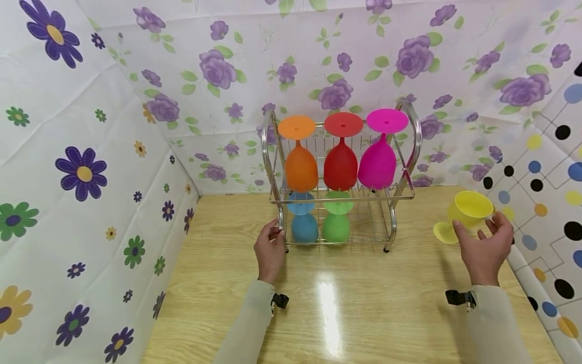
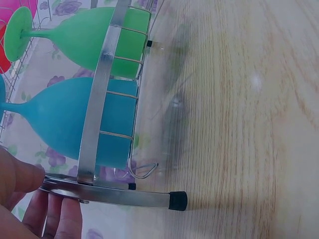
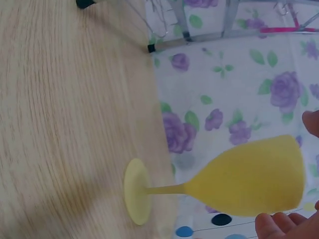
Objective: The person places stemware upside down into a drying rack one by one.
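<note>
In the head view, my left hand point(image 1: 270, 251) holds the left front leg of a two-tier metal dish rack point(image 1: 343, 200); the left wrist view shows thumb and fingers either side of that bar. A yellow plastic goblet point(image 3: 249, 179) stands upright on the table at the right. Around its bowl is my right hand point(image 1: 486, 247), the thumb apart from it and the fingertips point(image 3: 269, 226) at its side, touching or very near. Upside down on the upper tier are orange point(image 1: 301, 167), red point(image 1: 340, 166) and magenta point(image 1: 377, 164) goblets. Blue point(image 2: 65, 119) and green point(image 2: 94, 42) ones sit inverted below.
The rack stands on a wood-grain table point(image 1: 218, 303), close to a flowered back wall cloth point(image 1: 273, 50). Patterned cloths also hang at the left point(image 1: 109, 202) and at the right point(image 1: 554, 202), the right one close beside the yellow goblet.
</note>
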The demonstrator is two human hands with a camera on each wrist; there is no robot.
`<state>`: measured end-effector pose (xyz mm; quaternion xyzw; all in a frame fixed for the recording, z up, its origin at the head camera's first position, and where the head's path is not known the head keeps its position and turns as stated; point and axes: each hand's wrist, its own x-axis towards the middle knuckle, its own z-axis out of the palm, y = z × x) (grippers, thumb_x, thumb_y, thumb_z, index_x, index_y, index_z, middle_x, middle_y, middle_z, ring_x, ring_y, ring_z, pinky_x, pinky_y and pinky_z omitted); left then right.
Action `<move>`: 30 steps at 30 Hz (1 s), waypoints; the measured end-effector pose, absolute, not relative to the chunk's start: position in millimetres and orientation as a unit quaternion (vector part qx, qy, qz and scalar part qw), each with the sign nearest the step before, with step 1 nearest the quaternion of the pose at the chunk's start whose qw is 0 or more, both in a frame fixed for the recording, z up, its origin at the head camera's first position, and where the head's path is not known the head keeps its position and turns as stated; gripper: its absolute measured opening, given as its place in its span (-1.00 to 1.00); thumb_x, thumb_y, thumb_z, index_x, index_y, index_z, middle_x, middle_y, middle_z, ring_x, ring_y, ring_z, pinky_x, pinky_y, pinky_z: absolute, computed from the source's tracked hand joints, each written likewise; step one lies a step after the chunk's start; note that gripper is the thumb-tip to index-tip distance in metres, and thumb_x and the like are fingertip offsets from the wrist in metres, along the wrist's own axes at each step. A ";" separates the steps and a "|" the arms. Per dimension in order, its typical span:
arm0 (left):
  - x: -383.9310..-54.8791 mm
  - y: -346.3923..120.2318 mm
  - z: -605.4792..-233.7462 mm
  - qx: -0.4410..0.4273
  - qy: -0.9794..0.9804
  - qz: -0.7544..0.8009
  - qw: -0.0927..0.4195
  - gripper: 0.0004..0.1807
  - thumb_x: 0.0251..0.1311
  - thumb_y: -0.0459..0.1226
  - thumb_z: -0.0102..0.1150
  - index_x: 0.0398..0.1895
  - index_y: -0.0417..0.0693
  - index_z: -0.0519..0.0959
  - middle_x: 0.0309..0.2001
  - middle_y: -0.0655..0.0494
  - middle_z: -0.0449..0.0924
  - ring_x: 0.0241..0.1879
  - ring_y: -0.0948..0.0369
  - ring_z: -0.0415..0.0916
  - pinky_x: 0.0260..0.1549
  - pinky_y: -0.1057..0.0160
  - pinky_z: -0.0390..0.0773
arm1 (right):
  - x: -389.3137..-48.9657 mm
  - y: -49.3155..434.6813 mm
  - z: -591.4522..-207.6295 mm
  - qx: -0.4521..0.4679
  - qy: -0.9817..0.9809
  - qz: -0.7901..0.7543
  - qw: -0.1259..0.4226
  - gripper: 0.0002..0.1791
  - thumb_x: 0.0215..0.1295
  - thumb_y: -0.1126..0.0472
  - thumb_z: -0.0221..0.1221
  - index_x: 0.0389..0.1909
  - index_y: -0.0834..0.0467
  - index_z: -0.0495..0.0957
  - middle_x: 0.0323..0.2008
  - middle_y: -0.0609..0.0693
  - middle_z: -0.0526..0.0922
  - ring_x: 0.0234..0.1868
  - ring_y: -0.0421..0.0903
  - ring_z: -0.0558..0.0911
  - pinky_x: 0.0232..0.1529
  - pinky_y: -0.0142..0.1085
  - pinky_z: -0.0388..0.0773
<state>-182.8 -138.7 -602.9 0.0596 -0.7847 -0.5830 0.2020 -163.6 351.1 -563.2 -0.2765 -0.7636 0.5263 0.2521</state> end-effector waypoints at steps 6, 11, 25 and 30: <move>-181.4 -136.8 -601.5 0.055 -0.783 -0.587 0.196 -0.54 0.42 -0.42 0.31 0.29 0.18 0.66 -0.05 -0.01 0.72 -0.03 0.06 0.71 -0.03 0.12 0.82 | -177.1 358.5 -570.8 -0.269 -0.754 0.545 0.250 0.00 0.26 -0.01 0.49 0.62 -0.23 0.11 0.55 -0.16 0.25 0.56 -0.17 0.28 0.64 -0.13 0.29; -181.7 -136.0 -600.9 0.055 -0.783 -0.587 0.198 -0.53 0.41 -0.43 0.31 0.29 0.18 0.67 -0.06 -0.01 0.71 -0.04 0.06 0.71 -0.03 0.11 0.82 | -186.9 361.4 -571.9 -0.280 -0.749 0.546 0.250 -0.01 0.29 -0.05 0.47 0.62 -0.24 0.09 0.55 -0.18 0.25 0.58 -0.17 0.27 0.66 -0.12 0.25; -182.2 -138.1 -602.4 0.050 -0.786 -0.583 0.202 -0.54 0.41 -0.44 0.30 0.30 0.11 0.66 -0.06 -0.03 0.71 -0.04 0.05 0.72 -0.03 0.09 0.82 | -199.6 370.2 -578.5 -0.284 -0.746 0.557 0.229 0.02 0.27 -0.02 0.49 0.61 -0.28 0.08 0.57 -0.14 0.27 0.54 -0.19 0.27 0.64 -0.17 0.29; -181.3 -138.8 -602.2 0.048 -0.785 -0.585 0.201 -0.54 0.41 -0.44 0.30 0.30 0.11 0.66 -0.07 -0.03 0.70 -0.04 0.05 0.71 -0.03 0.10 0.82 | -200.2 372.4 -583.8 -0.281 -0.745 0.559 0.233 -0.01 0.25 -0.01 0.50 0.59 -0.28 0.14 0.52 -0.17 0.32 0.51 -0.20 0.30 0.62 -0.19 0.33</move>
